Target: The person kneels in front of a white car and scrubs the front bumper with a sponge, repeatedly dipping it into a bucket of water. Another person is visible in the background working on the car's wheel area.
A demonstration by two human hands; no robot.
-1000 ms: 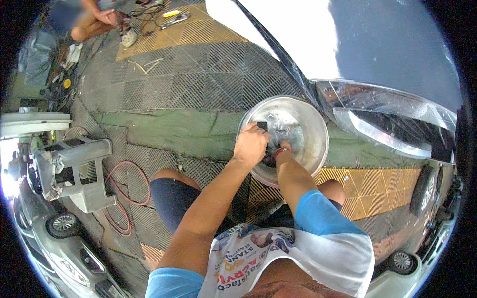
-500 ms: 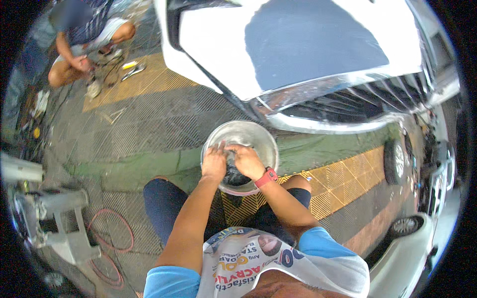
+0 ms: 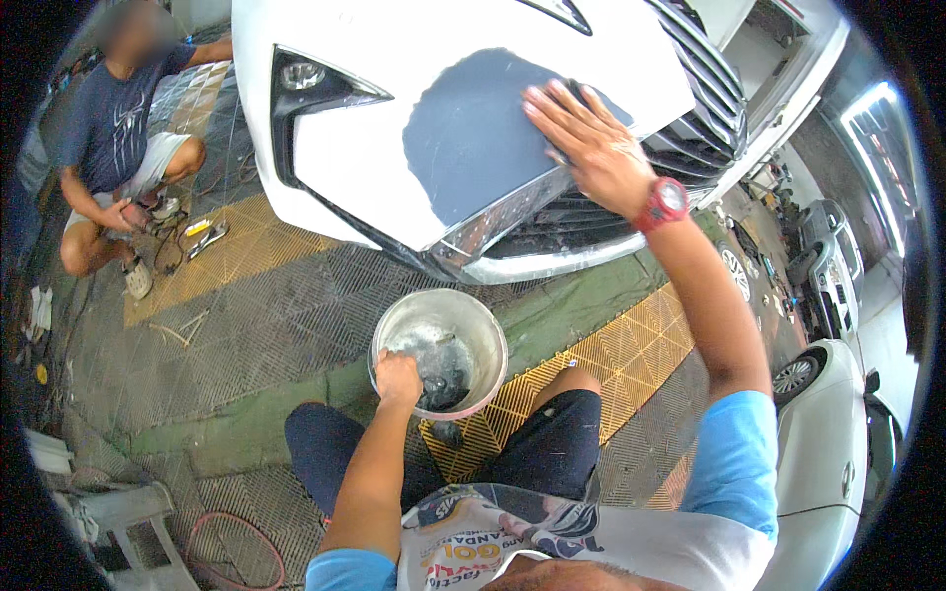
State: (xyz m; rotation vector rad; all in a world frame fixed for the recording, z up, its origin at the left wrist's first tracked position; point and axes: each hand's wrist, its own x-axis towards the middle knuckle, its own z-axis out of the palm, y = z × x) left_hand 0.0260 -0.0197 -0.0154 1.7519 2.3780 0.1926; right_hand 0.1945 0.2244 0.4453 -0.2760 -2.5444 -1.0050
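A large white car bumper [image 3: 345,148] carries a smooth dark-grey patch [image 3: 463,138] beside its grille. My right hand [image 3: 596,148], with a red watch at the wrist, lies flat on the right side of that patch, fingers stretched out. Something thin and dark shows at the fingers' edge; its kind is unclear. Between my knees stands a pale round bucket [image 3: 491,340] holding cloudy water and a dark lump. My left hand [image 3: 397,377] is closed at the bucket's left rim, and what it grips is hidden.
A co-worker [image 3: 118,138] crouches at the left, beside the bumper. Tools [image 3: 207,238] lie on the yellow floor tiles near them. A grey frame-like part [image 3: 128,532] and a pink hose [image 3: 236,552] are at lower left. A white car [image 3: 823,463] stands at the right.
My right hand has left the bucket and moved up and right onto the grey patch. My left hand has shifted to the bucket's left rim. The view has turned, bringing more of the bumper in.
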